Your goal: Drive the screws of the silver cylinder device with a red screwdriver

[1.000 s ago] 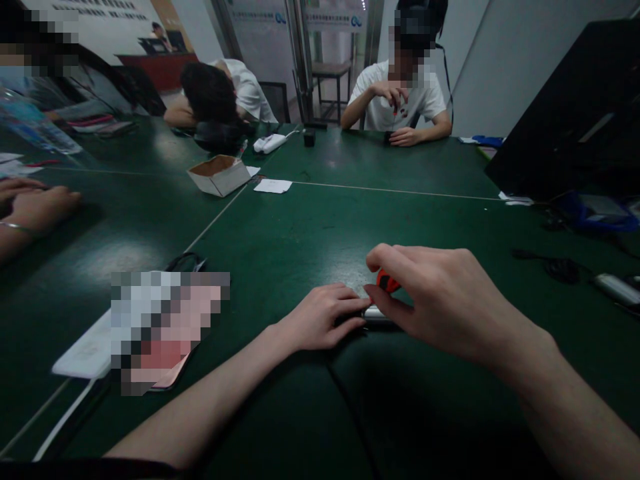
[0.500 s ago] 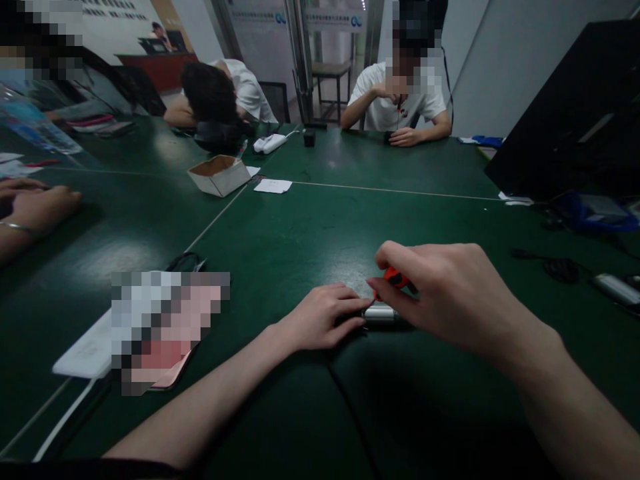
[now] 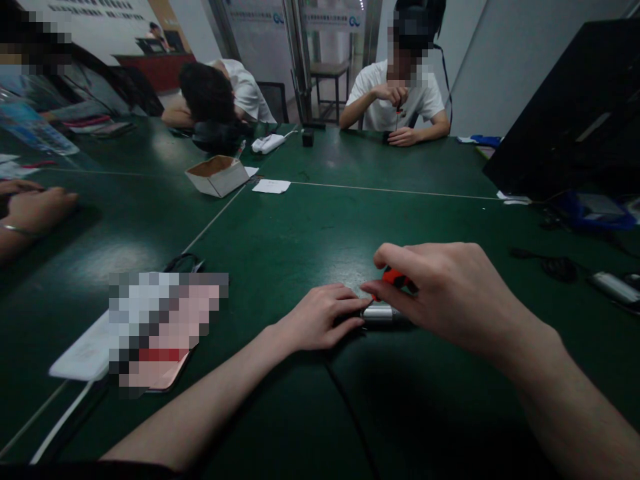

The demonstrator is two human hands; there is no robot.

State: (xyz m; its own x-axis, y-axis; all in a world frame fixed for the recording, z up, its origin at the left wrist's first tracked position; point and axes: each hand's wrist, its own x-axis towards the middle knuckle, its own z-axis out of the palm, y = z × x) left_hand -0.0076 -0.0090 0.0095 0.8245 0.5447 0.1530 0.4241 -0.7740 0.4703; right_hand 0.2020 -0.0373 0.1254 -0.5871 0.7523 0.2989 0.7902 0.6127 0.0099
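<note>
On the green table (image 3: pixel 320 227) lies a silver metal cylinder (image 3: pixel 379 314) with dark ends. My left hand (image 3: pixel 330 317) is closed on its left end, fingertips and thumb on either side. My right hand (image 3: pixel 435 287) is above the cylinder's right part, its fingers wrapped round a screwdriver with an orange-and-black handle (image 3: pixel 394 276). The screwdriver's thin shaft slants down towards the cylinder near my left fingertips. Its tip is too small to make out. A black cable (image 3: pixel 350 407) runs along the table below my left hand.
To the left lie a white power bank-like slab (image 3: pixel 80 353) and a pink phone-like thing (image 3: pixel 175 370). An open cardboard box (image 3: pixel 217 179) and a paper slip (image 3: pixel 271 186) are farther off. A dark monitor (image 3: pixel 560 107) stands right. Co-workers sit across; another person's hands (image 3: pixel 43 210) rest at left.
My right thumb has shifted slightly left on the screwdriver handle. My left hand and the cylinder stay in place. The person across has lowered a hand-held tool a little.
</note>
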